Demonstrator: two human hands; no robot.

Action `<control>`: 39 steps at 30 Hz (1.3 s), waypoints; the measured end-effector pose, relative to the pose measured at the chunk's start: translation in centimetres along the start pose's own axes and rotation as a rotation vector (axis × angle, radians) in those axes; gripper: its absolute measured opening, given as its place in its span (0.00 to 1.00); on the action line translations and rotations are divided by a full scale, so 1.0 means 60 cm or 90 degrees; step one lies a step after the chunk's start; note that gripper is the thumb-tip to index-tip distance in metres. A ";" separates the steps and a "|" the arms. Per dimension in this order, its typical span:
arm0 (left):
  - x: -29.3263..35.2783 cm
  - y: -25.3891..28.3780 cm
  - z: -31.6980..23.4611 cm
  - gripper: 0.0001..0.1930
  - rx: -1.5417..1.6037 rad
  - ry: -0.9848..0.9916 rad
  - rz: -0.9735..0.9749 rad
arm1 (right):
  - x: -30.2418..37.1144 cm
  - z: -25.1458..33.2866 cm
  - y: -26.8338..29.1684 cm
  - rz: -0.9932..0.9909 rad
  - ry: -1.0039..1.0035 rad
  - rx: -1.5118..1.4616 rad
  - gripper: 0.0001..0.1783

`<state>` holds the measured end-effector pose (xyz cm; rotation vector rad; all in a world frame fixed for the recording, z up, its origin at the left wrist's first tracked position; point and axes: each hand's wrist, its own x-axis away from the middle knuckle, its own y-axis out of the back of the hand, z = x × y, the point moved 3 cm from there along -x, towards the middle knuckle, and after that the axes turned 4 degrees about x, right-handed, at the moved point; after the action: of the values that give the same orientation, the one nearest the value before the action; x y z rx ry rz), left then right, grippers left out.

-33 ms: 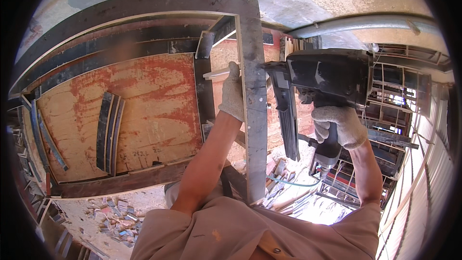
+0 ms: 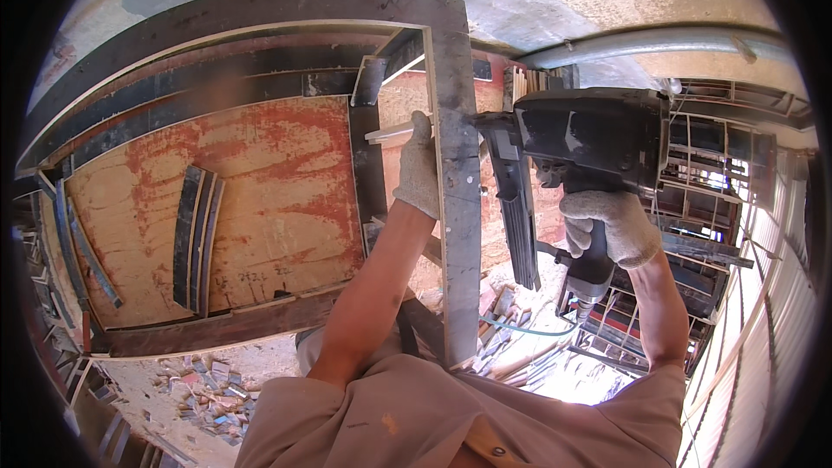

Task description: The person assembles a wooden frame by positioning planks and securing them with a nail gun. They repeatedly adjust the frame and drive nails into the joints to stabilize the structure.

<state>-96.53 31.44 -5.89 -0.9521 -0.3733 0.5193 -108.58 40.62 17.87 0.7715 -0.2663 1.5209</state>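
Note:
My right hand (image 2: 611, 225), in a pale knit glove, is closed round the handle of a black nail gun (image 2: 594, 134). The gun's nose meets the right-hand bar of a dark wooden frame (image 2: 458, 173), and its long magazine (image 2: 517, 225) slants down beside that bar. On the bar's inner side my gloved left hand (image 2: 419, 169) is closed on a short pale wooden strip (image 2: 388, 133). The strip's free end points left, while its other end is hidden by the hand. My left fingers lie close against the bar, partly out of sight behind it.
Beneath the frame is a red-stained plywood panel (image 2: 260, 208) carrying curved dark strips (image 2: 198, 238). Wood scraps (image 2: 208, 386) litter the ground. A thin hose (image 2: 529, 328) hangs below the gun. Stacked frames (image 2: 711, 173) stand at right, near a metal pipe (image 2: 650, 45) along the wall.
The nail gun and my right hand have shifted very slightly to the left. My left hand and the frame look unmoved.

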 end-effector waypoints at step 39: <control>0.238 0.139 -0.164 0.22 -1.076 -0.423 -0.416 | -0.024 0.011 0.009 -0.103 -0.158 -0.050 0.09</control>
<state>-81.91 36.98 -17.10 -2.1073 -1.8168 -0.2663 -108.99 39.06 17.63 0.8972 -0.4354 1.2565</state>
